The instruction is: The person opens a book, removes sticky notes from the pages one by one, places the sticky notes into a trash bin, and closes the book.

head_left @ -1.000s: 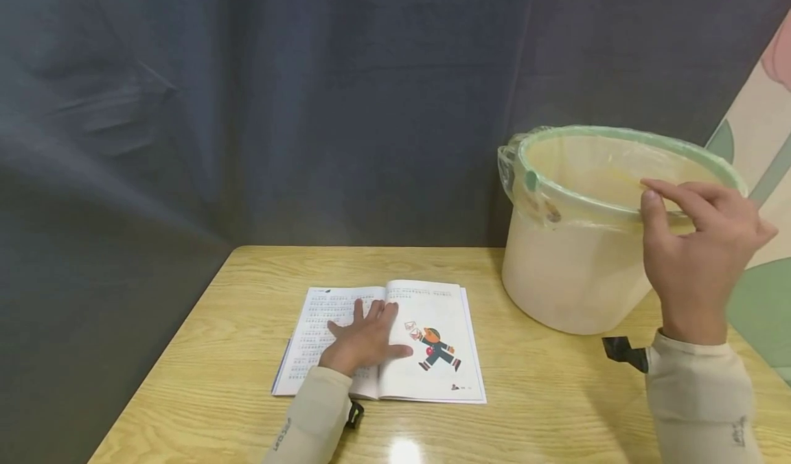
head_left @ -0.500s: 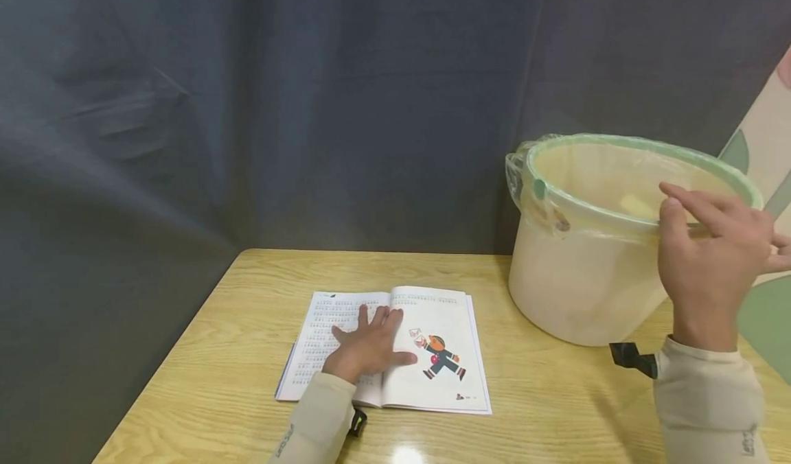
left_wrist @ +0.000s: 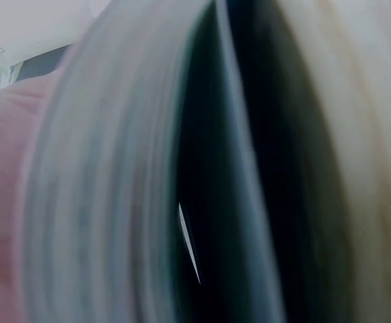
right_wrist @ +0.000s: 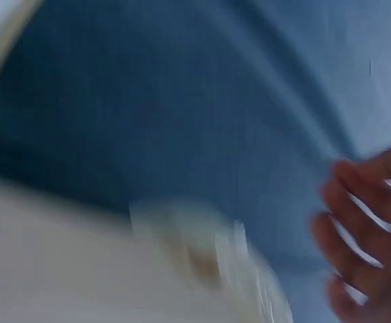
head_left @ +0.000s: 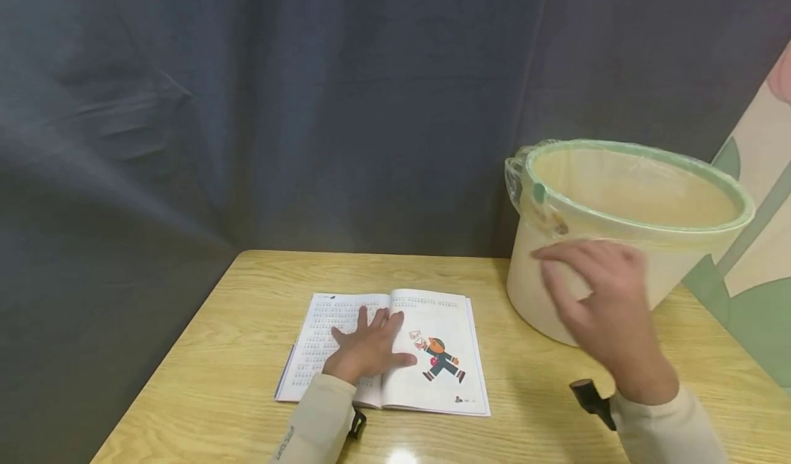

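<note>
An open book (head_left: pixel 439 354) lies on the wooden table, text on its left page and a cartoon figure on its right. Across the middle of it rests my left hand (head_left: pixel 367 351), palm down with fingers spread. The left wrist view shows the book's page edges (left_wrist: pixel 101 188) close up and blurred. My right hand (head_left: pixel 608 306) is in the air in front of the bucket (head_left: pixel 556 272), its fingers loosely bent and nothing visible between them. In the right wrist view the right hand (right_wrist: pixel 370 229) appears at the right edge, blurred by motion.
The pale bucket has a green rim (head_left: pixel 643 147) and a clear plastic liner (head_left: pixel 516 176) folded over it, bunched at the left. A dark curtain (head_left: pixel 383 107) hangs behind the wooden table (head_left: pixel 204 354). A wall with painted leaf shapes (head_left: pixel 748 258) stands at the right.
A small yellow piece dropped from my right hand into the bucket and is now out of sight. The right hand then moved left and down from the rim. My left hand stayed on the book.
</note>
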The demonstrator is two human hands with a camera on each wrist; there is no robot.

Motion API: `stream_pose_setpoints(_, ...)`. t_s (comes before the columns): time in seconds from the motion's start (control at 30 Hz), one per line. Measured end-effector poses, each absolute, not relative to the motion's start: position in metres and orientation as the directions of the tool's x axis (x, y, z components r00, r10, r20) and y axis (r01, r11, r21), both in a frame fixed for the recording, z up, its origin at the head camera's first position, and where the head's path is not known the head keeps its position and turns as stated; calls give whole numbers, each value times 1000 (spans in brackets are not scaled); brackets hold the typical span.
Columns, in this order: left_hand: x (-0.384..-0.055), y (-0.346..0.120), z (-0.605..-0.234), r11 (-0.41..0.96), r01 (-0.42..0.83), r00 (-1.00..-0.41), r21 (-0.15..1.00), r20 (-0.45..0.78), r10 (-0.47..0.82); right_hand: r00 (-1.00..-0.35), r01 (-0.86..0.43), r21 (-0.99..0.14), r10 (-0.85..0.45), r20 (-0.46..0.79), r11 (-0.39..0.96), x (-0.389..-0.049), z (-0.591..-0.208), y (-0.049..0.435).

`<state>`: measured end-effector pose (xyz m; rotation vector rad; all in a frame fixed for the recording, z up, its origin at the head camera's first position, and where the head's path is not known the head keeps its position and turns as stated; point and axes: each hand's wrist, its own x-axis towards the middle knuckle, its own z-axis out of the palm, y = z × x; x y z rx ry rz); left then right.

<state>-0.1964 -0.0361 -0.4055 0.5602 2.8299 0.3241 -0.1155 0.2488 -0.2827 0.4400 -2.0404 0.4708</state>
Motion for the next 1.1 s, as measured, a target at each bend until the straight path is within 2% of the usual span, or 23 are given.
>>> stream_pose_setpoints(0.07,-195,-37,-405,900,346,-898,263,-185,400,-643,-536,-87,-339,687,840,-115,-302,228)
stream_pose_setpoints(0.1,-194,-37,-405,900,348,-897,264,-185,401,-711,-554,-63,-433,553,830,-115,-312,218)
stream_pose_setpoints(0.13,-194,-37,-405,899,349,-896,264,-187,402,-752,-578,-30,-518,408,816,-115,-323,209)
stream_pose_setpoints(0.17,-193,-37,-406,900,350,-895,261,-189,403,-768,-604,-7,-580,270,797,-115,-334,201)
stream_pose_setpoints(0.23,-192,-37,-407,901,353,-894,251,-194,404,-752,-658,13,-658,46,753,-113,-354,188)
stream_pose_setpoints(0.3,-191,-36,-408,903,364,-892,228,-193,409,-710,-702,11,-700,-75,712,-111,-371,178)
stream_pose_setpoints(0.4,-190,-36,-406,900,394,-885,186,-189,426,-672,-737,-19,-736,-78,675,-108,-386,165)
stream_pose_setpoints(0.5,-192,-36,-402,891,425,-876,161,-175,449,-644,-763,-47,-765,-11,644,-107,-393,157)
stream_pose_setpoints(0.67,-196,-39,-398,869,458,-865,188,-130,484,-625,-781,-38,-780,37,624,-108,-396,153)
stream_pose_setpoints(0.8,-201,-50,-391,853,440,-862,281,-135,489,-630,-776,-58,-776,26,628,-110,-398,152)
stream_pose_setpoints(0.93,-209,-73,-390,830,365,-876,422,-146,460,-638,-762,-116,-769,-30,637,-109,-401,152)
stream_pose_setpoints(1.1,-219,-107,-383,812,166,-948,559,-135,288,-660,-722,-192,-745,-97,664,-113,-397,154)
